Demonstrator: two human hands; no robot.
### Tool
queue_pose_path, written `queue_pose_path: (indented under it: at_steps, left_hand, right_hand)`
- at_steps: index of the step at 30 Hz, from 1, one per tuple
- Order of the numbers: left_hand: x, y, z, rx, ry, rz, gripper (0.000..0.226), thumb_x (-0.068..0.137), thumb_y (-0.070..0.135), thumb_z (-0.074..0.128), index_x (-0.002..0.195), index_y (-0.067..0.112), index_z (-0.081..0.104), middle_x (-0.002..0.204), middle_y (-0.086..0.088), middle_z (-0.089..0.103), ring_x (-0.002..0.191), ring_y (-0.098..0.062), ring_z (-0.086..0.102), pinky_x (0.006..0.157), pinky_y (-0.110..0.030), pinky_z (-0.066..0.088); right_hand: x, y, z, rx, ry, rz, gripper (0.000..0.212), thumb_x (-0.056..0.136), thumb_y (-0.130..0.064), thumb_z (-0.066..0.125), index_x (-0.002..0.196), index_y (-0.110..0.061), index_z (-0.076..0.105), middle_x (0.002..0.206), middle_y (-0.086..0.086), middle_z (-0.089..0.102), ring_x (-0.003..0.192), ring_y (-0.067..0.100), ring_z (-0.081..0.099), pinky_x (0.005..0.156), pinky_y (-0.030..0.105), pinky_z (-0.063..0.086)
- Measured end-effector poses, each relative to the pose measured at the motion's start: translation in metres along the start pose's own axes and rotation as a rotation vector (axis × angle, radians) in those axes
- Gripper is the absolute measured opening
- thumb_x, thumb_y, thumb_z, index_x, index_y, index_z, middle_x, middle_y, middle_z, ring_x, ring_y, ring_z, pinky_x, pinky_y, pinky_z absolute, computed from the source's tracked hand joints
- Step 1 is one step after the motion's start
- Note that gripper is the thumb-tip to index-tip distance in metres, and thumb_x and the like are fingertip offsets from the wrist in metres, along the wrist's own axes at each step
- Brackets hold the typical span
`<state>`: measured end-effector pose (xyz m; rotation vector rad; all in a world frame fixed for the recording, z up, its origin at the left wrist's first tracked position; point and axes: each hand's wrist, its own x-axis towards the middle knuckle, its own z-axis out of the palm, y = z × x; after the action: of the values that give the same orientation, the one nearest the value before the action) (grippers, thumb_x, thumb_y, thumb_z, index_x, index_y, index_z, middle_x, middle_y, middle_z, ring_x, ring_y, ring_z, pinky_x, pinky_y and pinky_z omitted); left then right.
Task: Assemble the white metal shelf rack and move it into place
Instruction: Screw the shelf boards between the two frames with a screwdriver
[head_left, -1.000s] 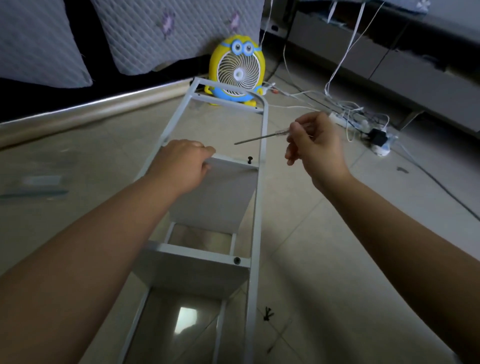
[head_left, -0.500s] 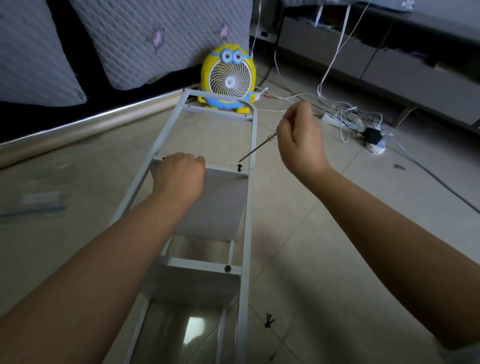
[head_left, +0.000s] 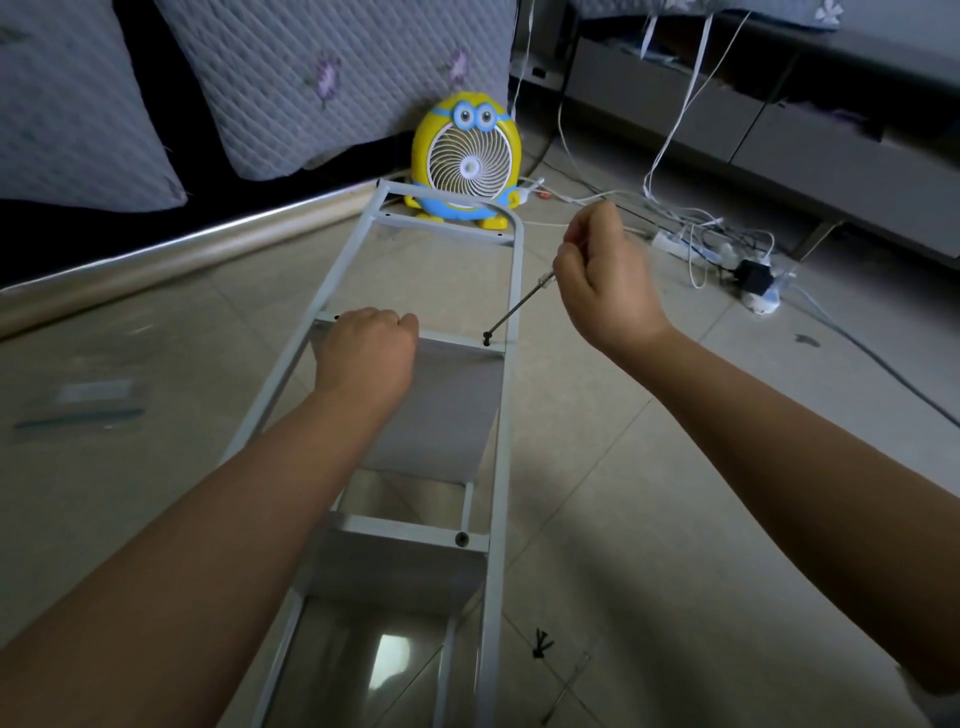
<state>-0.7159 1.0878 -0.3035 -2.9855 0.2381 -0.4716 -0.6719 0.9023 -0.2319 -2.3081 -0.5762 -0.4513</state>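
On the pale tiled floor (head_left: 649, 493) the white rack (head_left: 498, 467) lies flat, running away from the person towards a yellow fan (head_left: 467, 161) below grey quilted cushions (head_left: 337, 78). The left hand (head_left: 366, 348) curls over the top edge of a shelf (head_left: 452, 405) set between the rails. The right hand (head_left: 605, 283) grips a screwdriver (head_left: 517, 310), its tip on a black screw (head_left: 487, 339) at that shelf's right corner. White cables (head_left: 696, 228) tangle by a grey cabinet (head_left: 779, 130) to the right; loose screws (head_left: 542, 643) lie just beside the rack.
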Motion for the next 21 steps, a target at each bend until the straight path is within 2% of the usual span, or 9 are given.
queue_pose_path:
  at_steps: [4, 6, 7, 9, 11, 14, 17, 19, 21]
  left_hand:
    - [0.003, -0.005, 0.010, -0.053, 0.034, -0.005, 0.043, 0.017, -0.002, 0.087, 0.042, 0.007, 0.054, 0.036, -0.007, 0.046, 0.029, -0.021, 0.046, 0.036, -0.013, 0.031]
    - [0.005, -0.005, 0.004, -0.058, 0.044, -0.005, 0.040, 0.022, -0.006, 0.086, 0.045, 0.004, 0.055, 0.038, -0.010, 0.048, 0.031, -0.023, 0.048, 0.037, -0.016, 0.035]
    - [0.006, -0.005, 0.002, -0.050, 0.027, -0.022, 0.035, 0.031, -0.007, 0.085, 0.051, 0.002, 0.058, 0.044, -0.012, 0.052, 0.038, -0.026, 0.053, 0.039, -0.019, 0.036]
    - [0.006, -0.004, 0.000, -0.014, -0.046, -0.076, 0.017, 0.068, -0.004, 0.069, 0.083, 0.002, 0.062, 0.077, -0.015, 0.063, 0.072, -0.030, 0.062, 0.055, -0.026, 0.035]
    - [0.006, -0.004, 0.004, 0.004, -0.153, -0.131, 0.020, 0.086, 0.002, 0.049, 0.104, 0.005, 0.057, 0.101, -0.012, 0.061, 0.095, -0.030, 0.057, 0.065, -0.029, 0.030]
    - [0.006, -0.003, 0.004, 0.070, -0.169, -0.132, 0.023, 0.087, 0.002, 0.046, 0.107, 0.007, 0.055, 0.105, -0.011, 0.060, 0.098, -0.028, 0.056, 0.068, -0.029, 0.035]
    - [0.007, -0.003, 0.001, 0.072, -0.191, -0.119, 0.023, 0.087, 0.002, 0.045, 0.108, 0.007, 0.054, 0.107, -0.011, 0.059, 0.099, -0.028, 0.057, 0.069, -0.028, 0.036]
    - [0.008, -0.004, 0.001, 0.065, -0.214, -0.119, 0.024, 0.088, 0.002, 0.043, 0.109, 0.008, 0.054, 0.107, -0.010, 0.059, 0.100, -0.028, 0.057, 0.071, -0.028, 0.038]
    - [0.009, -0.006, 0.002, 0.049, -0.220, -0.131, 0.026, 0.088, 0.004, 0.044, 0.111, 0.010, 0.054, 0.106, -0.008, 0.059, 0.099, -0.027, 0.057, 0.075, -0.031, 0.043]
  right_hand:
    - [0.006, -0.005, -0.001, -0.039, -0.070, -0.037, 0.010, 0.091, -0.003, 0.039, 0.097, 0.002, 0.046, 0.064, -0.011, 0.037, 0.064, 0.018, 0.040, 0.058, 0.030, 0.028]
    - [0.007, -0.008, -0.002, -0.052, -0.105, -0.084, 0.006, 0.091, -0.003, 0.040, 0.094, -0.001, 0.044, 0.064, -0.012, 0.036, 0.059, 0.016, 0.037, 0.053, 0.028, 0.026]
    - [0.009, -0.011, -0.003, -0.059, -0.125, -0.112, 0.003, 0.091, -0.003, 0.040, 0.092, -0.005, 0.042, 0.063, -0.011, 0.036, 0.056, 0.013, 0.036, 0.050, 0.025, 0.025]
    - [0.014, -0.015, -0.007, -0.099, -0.193, -0.163, 0.004, 0.091, -0.003, 0.041, 0.093, -0.004, 0.044, 0.064, -0.003, 0.040, 0.057, 0.014, 0.036, 0.050, 0.025, 0.021]
    - [0.021, -0.021, -0.013, -0.155, -0.302, -0.220, 0.012, 0.090, -0.002, 0.042, 0.100, 0.002, 0.048, 0.076, 0.005, 0.047, 0.068, 0.020, 0.040, 0.055, 0.024, 0.020]
    - [0.031, -0.032, -0.021, -0.233, -0.480, -0.222, 0.018, 0.091, -0.001, 0.040, 0.106, 0.002, 0.048, 0.086, 0.007, 0.049, 0.075, 0.018, 0.043, 0.056, 0.022, 0.026]
    - [0.036, -0.042, -0.030, -0.289, -0.610, -0.169, 0.014, 0.090, -0.001, 0.039, 0.099, -0.003, 0.050, 0.067, -0.004, 0.049, 0.054, 0.011, 0.050, 0.050, 0.011, 0.038]
    - [0.039, -0.048, -0.033, -0.334, -0.682, -0.154, 0.007, 0.093, -0.006, 0.042, 0.089, -0.009, 0.048, 0.061, -0.006, 0.052, 0.040, 0.006, 0.051, 0.047, 0.020, 0.042]
    - [0.043, -0.052, -0.030, -0.473, -0.669, -0.203, 0.018, 0.095, -0.021, 0.045, 0.080, -0.012, 0.044, 0.061, 0.000, 0.050, 0.050, 0.016, 0.051, 0.053, 0.029, 0.036]
